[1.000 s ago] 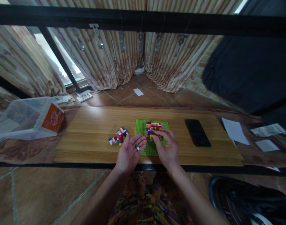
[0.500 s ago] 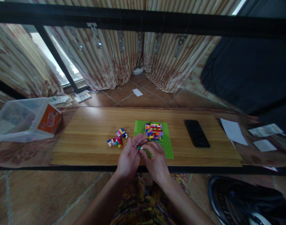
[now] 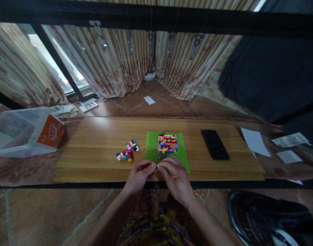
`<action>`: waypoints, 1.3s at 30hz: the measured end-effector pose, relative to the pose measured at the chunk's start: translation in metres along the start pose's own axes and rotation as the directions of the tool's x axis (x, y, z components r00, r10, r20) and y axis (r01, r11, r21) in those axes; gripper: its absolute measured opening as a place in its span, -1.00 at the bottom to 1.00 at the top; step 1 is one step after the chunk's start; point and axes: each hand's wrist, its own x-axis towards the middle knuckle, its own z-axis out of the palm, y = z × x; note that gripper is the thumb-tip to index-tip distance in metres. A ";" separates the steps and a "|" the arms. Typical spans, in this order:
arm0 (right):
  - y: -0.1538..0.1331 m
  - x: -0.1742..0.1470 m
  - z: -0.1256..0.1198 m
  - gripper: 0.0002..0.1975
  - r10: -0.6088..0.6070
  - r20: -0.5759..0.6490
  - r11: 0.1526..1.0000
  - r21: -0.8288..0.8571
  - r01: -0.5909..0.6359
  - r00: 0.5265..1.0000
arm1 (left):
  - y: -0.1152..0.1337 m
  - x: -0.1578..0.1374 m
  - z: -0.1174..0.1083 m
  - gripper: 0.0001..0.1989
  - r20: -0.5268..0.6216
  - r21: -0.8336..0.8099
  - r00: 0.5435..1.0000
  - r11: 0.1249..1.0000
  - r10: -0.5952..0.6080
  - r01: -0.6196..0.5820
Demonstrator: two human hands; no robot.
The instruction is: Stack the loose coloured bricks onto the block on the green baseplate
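Over the near edge of a green studded baseplate (image 3: 151,145), my hands meet fingertip to fingertip. My right hand (image 3: 178,177) pinches a tiny white toy brick (image 3: 158,166), mostly covered by the fingers. My left hand (image 3: 141,175) is closed too, its thumb and fingers pressed together beside that brick; what lies inside them is hidden. On the baseplate, just beyond my fingers, stands a block of many-coloured toy bricks (image 3: 167,144). To the left lie two small joined clusters, a blue, yellow and pink one (image 3: 132,145) and a red and white one (image 3: 124,155).
A black phone (image 3: 215,144) lies on the wooden board (image 3: 95,147) at the right. Left of the board is a clear plastic bin (image 3: 23,136) with an orange label. White papers (image 3: 255,141) are beyond the right edge.
My left hand has turned from an open palm to closed fingers. A green and white piece seen between my hands is now mostly hidden, and both hands have come slightly nearer to me.
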 end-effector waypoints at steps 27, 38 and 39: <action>0.026 -0.006 -0.011 -0.86 0.543 -0.119 0.693 0.622 -0.364 0.831 | 0.015 0.051 0.020 -0.87 0.250 0.917 0.836 0.157 0.489 -0.366; 0.031 -0.006 -0.010 -0.86 0.555 -0.098 0.670 0.641 -0.374 0.826 | 0.006 0.054 0.021 -0.81 0.116 0.891 0.853 0.326 0.509 -0.316; 0.030 -0.006 -0.010 -0.86 0.553 -0.098 0.671 0.641 -0.373 0.827 | 0.005 0.053 0.021 -0.80 0.109 0.888 0.854 0.336 0.509 -0.314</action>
